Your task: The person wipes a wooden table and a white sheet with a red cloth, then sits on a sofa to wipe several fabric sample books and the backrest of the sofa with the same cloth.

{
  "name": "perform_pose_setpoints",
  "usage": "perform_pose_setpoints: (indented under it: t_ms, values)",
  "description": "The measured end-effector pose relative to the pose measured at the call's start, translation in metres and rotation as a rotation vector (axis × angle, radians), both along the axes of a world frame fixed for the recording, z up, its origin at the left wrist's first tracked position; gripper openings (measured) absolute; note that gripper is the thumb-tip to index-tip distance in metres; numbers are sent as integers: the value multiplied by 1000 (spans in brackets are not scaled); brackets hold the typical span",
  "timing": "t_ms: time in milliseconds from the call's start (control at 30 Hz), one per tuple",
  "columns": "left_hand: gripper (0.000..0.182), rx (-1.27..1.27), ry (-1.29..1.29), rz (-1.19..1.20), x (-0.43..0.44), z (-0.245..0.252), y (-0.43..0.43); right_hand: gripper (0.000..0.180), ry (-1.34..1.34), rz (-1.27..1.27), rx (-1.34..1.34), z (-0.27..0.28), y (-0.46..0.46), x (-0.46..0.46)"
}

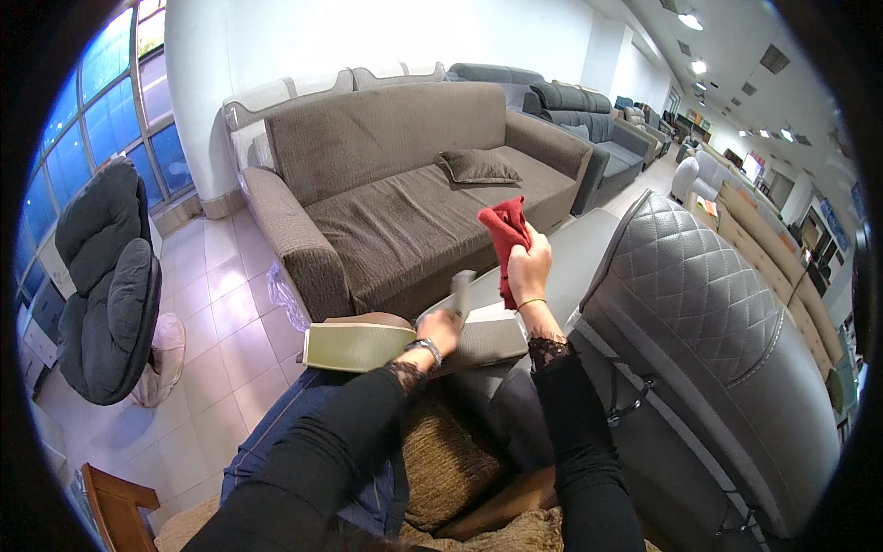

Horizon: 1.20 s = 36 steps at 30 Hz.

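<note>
My right hand is raised and grips a crumpled red cloth. Lower and to the left, my left hand is closed around a pale grey strip, blurred, so its exact kind cannot be told. Beneath that hand lie sample pieces of leather-like upholstery, one olive green and one grey-brown. They rest across the front of my lap, near my jeans. A stack edge shows under the green piece, partly hidden by my left wrist.
Ahead stands a brown fabric sofa with a small cushion. A grey quilted leather seat back rises close on my right. To the left are a dark padded chair and a tiled floor. More sofas line the room.
</note>
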<state>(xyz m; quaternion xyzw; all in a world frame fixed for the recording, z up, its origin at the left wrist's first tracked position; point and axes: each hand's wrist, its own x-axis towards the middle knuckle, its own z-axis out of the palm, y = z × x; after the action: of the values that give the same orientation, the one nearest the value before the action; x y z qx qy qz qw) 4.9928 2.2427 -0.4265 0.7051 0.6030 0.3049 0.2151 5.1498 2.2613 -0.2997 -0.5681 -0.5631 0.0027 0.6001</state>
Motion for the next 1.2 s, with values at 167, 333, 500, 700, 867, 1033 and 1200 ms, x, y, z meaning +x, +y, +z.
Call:
perform_pose_setpoints:
  t_ms: [167, 333, 500, 700, 867, 1033, 1200]
  values:
    - [40, -195, -695, 172, -55, 19, 4, 36, 122, 95, 6, -12, -7, -30]
    - [24, -252, -796, 155, -123, 51, -50, 31, -82, 347, -137, -61, -24, -96]
    - [23, -248, -838, 138, -194, 29, -81, 45, -294, 715, -271, -38, -91, -202]
    - [29, -420, -1035, 155, -214, 14, -112, 55, -640, 753, -184, -111, -95, -208]
    - [27, -425, -1144, 200, -217, 10, -109, 61, -823, 371, -350, -138, -76, -132]
    - [28, -446, -1209, 206, -217, 8, -110, 59, -667, 310, -676, -149, -67, -125]
    - [26, -420, -1212, 181, -219, 2, -110, 56, -554, 517, -500, -116, -84, -179]
